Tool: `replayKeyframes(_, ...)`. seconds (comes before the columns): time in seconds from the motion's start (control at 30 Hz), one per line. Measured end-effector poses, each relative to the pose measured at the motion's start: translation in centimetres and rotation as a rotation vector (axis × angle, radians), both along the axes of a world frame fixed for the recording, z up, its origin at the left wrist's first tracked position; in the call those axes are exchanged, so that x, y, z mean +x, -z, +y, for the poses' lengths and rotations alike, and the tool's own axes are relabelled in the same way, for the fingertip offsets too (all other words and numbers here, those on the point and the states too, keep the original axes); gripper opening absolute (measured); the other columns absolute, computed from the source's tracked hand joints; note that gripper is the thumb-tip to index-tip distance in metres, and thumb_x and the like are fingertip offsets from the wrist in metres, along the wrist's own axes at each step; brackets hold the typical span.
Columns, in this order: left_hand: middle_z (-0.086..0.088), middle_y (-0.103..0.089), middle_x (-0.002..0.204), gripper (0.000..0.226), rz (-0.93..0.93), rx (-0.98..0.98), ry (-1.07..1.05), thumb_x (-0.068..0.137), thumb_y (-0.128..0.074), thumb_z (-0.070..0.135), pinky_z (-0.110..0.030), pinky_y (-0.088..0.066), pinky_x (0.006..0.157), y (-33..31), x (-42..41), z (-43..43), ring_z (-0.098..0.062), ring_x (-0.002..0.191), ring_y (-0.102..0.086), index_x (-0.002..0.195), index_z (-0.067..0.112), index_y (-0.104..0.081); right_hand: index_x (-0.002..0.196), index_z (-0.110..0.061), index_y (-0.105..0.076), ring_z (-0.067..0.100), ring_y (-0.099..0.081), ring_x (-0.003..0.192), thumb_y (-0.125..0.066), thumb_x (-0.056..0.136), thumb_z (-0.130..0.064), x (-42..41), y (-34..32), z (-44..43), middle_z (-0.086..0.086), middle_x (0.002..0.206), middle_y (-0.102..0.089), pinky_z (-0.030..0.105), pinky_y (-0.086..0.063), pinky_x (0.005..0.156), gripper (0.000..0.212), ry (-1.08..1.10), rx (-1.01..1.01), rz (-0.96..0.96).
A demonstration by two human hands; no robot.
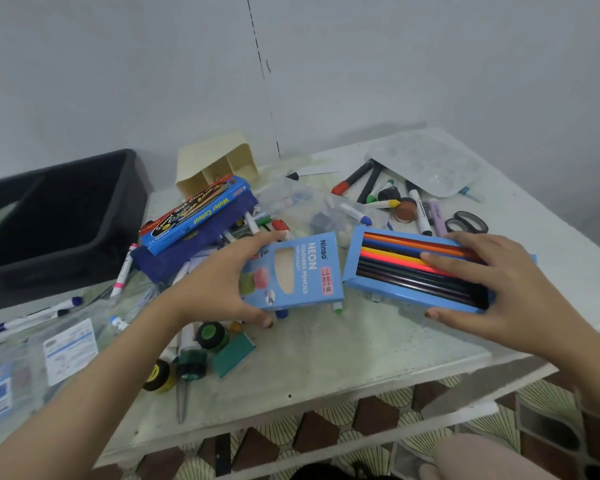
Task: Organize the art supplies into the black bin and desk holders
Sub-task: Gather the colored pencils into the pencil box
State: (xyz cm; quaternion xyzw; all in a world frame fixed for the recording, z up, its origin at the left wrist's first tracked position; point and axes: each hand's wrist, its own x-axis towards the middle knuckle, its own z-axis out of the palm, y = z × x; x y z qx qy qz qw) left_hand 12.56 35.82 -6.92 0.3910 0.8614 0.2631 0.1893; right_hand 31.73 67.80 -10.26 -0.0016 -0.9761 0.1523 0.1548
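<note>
Gripping pencil sleeve in left hand, right hand clasping pencil tray, fingers atop

The left grip and right grip are showing short nails on bare forearms; pale pink fabric is showing at the lower right of the frame.

your black bin runs off the left edge. the near-left clear boxes are blurred. your left hand hides the left end of the neon box; your right hand covers the right end of the pencil tray.
</note>
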Motion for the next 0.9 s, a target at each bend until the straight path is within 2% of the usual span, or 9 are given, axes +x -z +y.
replayKeyframes(0.1, 0.034, -0.037, 0.123, 0.095, -0.099, 0.033, -0.004, 0.048, -0.08, 0.041, -0.006, -0.044, 0.078, -0.5, 0.8, -0.6, 0.014, 0.109, -0.045, 0.123, 0.061, -0.025, 0.13, -0.037, -0.053, 0.033, -0.047, 0.121, -0.039, 0.076, -0.081, -0.1, -0.1, -0.2, 0.011, 0.135, -0.052, 0.05, -0.036, 0.1, 0.071, -0.005, -0.001, -0.005)
replayKeyframes(0.2, 0.027, -0.04, 0.129, 0.104, -0.13, 0.027, -0.011, 0.046, -0.08, 0.048, -0.013, -0.048, 0.085, -0.3, 0.9, -1.2, 0.007, 0.112, -0.048, 0.134, 0.054, -0.026, 0.13, -0.035, -0.054, 0.033, -0.047, 0.122, -0.039, 0.076, -0.08, -0.1, -0.3, -0.5, 0.011, 0.135, -0.052, 0.049, -0.035, 0.099, 0.071, -0.027, -0.003, 0.011)
replayKeyframes(0.37, 0.026, -0.033, 0.136, 0.109, -0.122, -0.048, 0.006, 0.047, -0.08, 0.052, -0.018, -0.042, 0.096, -0.2, 0.7, -1.9, 0.005, 0.12, -0.042, 0.138, 0.053, -0.02, 0.131, -0.035, -0.053, 0.029, -0.046, 0.122, -0.044, 0.076, -0.079, -0.2, -0.7, -1.2, 0.008, 0.135, -0.052, 0.044, -0.033, 0.102, 0.071, -0.113, 0.001, 0.013)
replayKeyframes(0.5, 0.036, -0.028, 0.134, 0.109, -0.075, -0.067, 0.019, 0.051, -0.082, 0.042, -0.017, -0.039, 0.095, -0.3, 0.7, -2.4, 0.01, 0.121, -0.036, 0.138, 0.053, -0.018, 0.131, -0.038, -0.052, 0.026, -0.044, 0.125, -0.049, 0.073, -0.078, -0.1, -0.5, -1.6, 0.004, 0.137, -0.05, 0.043, -0.032, 0.104, 0.071, -0.15, -0.016, -0.008)
replayKeyframes(0.6, 0.045, -0.025, 0.127, 0.109, -0.046, -0.058, 0.019, 0.053, -0.085, 0.034, -0.008, -0.037, 0.088, -0.4, 0.9, -2.8, 0.018, 0.117, -0.032, 0.138, 0.052, -0.019, 0.131, -0.038, -0.051, 0.024, -0.043, 0.124, -0.051, 0.073, -0.076, 0.0, -0.4, -2.0, 0.005, 0.137, -0.051, 0.037, -0.028, 0.105, 0.069, -0.186, -0.023, -0.002)
replayKeyframes(0.7, 0.062, -0.015, 0.114, 0.107, -0.003, -0.066, 0.025, 0.058, -0.088, 0.022, 0.004, -0.033, 0.08, -0.4, 1.3, -3.3, 0.029, 0.111, -0.025, 0.134, 0.054, -0.018, 0.133, -0.038, -0.045, 0.025, -0.045, 0.122, -0.048, 0.074, -0.078, 0.0, -0.2, -2.4, 0.004, 0.137, -0.05, 0.038, -0.03, 0.102, 0.071, -0.2, -0.022, -0.007)
replayKeyframes(0.8, 0.052, -0.019, 0.121, 0.108, 0.017, -0.059, 0.022, 0.058, -0.088, 0.023, 0.005, -0.031, 0.081, -0.2, 1.6, -3.7, 0.028, 0.112, -0.023, 0.134, 0.054, -0.018, 0.133, -0.037, -0.045, 0.024, -0.044, 0.121, -0.048, 0.075, -0.078, -0.2, -0.1, -2.7, 0.002, 0.137, -0.049, 0.04, -0.032, 0.1, 0.07, -0.221, -0.036, 0.007)
replayKeyframes(0.9, 0.044, -0.027, 0.125, 0.102, 0.001, -0.061, 0.028, 0.056, -0.087, 0.03, -0.009, -0.036, 0.088, -0.1, 1.7, -4.0, 0.019, 0.117, -0.029, 0.132, 0.056, -0.024, 0.132, -0.037, -0.047, 0.023, -0.044, 0.121, -0.049, 0.075, -0.076, -0.4, -0.1, -2.7, -0.002, 0.137, -0.048, 0.04, -0.033, 0.099, 0.07, -0.242, -0.034, 0.012)
